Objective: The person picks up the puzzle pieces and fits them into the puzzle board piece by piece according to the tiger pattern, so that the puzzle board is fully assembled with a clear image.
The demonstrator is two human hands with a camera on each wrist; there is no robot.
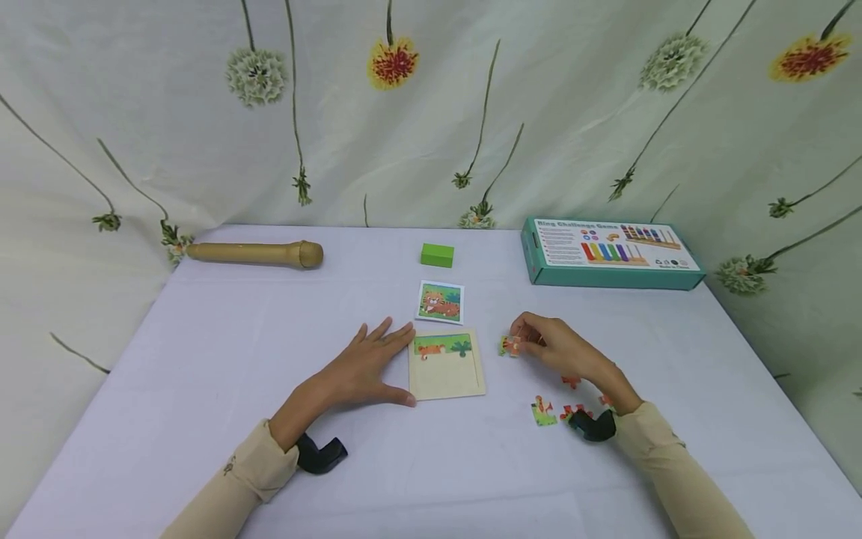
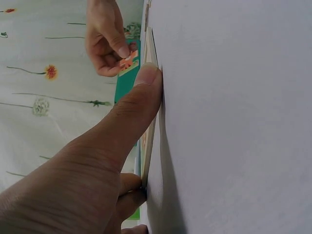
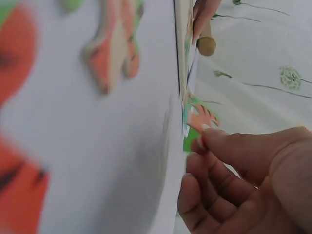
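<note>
My left hand [image 1: 367, 367] lies with fingers spread along the left side of a square wooden puzzle board [image 1: 446, 382]. Its thumb [image 2: 141, 92] touches the near left corner and the index fingertip is at the far left corner. Along the board's top, pieces showing green, an orange animal part and a bush are set in. Between thumb and fingers, my right hand [image 1: 555, 344] pinches a jigsaw piece [image 3: 202, 117], orange and green, just right of the board. More loose jigsaw pieces [image 1: 543, 412] lie below the right hand, some partly hidden by its wrist.
A small tiger picture card [image 1: 441, 302] lies behind the board, with a green block [image 1: 437, 255] beyond it. At the back right stands a teal ring game box [image 1: 613, 254]. A tan wooden stick [image 1: 252, 253] with a rounded end lies back left. Flowered cloth hangs behind.
</note>
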